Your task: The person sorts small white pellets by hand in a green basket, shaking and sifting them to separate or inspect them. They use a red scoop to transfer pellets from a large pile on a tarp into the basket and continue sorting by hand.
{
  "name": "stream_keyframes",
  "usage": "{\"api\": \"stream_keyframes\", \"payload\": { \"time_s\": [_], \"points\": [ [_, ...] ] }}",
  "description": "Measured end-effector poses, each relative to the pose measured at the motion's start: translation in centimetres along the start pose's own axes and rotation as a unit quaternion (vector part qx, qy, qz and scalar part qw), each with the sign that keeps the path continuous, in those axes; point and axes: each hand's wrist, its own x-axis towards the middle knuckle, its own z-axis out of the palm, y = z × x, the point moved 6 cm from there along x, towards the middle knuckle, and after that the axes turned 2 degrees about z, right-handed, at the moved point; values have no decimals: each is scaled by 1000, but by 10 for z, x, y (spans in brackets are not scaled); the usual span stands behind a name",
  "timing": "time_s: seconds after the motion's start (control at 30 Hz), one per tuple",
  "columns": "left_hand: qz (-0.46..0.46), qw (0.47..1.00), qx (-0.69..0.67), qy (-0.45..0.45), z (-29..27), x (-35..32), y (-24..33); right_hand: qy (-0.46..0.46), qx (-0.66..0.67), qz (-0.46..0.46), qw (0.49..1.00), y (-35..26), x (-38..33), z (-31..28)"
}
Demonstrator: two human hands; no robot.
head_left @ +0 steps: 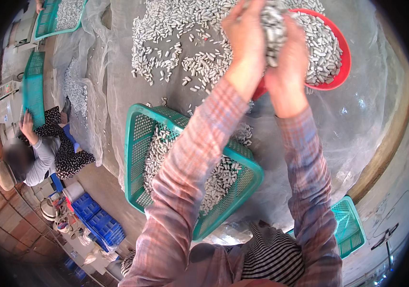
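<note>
My left hand [246,45] and my right hand [288,71] are cupped together at the top of the view. Pressed between them is a heap of small pale grey capsule-shaped pieces [273,33]. Just right of my hands a red basin [346,67] holds many more of the same pieces. Loose pieces [161,28] lie spread on the sheet-covered surface, beyond and left of my hands. Under my left forearm a green perforated basket [137,143] stands at an angle, partly filled with these pieces. Some fingers are smeared by motion.
Translucent sheeting [328,143] covers the work surface. At the left a person [46,148] sits with a hand at a green basket [33,91]. Blue crates [97,220] stand at lower left. Another green basket [350,229] is at lower right.
</note>
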Motion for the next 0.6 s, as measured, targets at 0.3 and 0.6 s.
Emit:
{"api": "stream_keyframes", "payload": {
  "time_s": [0.3, 0.6],
  "points": [
    [-118, 967, -188, -123, 84, -6, -49, -22, -148, -77, 986, -82, 14, -44],
    [58, 916, 330, -220, -38, 14, 15, -112, -555, -290, 772, -122, -20, -31]
  ]
}}
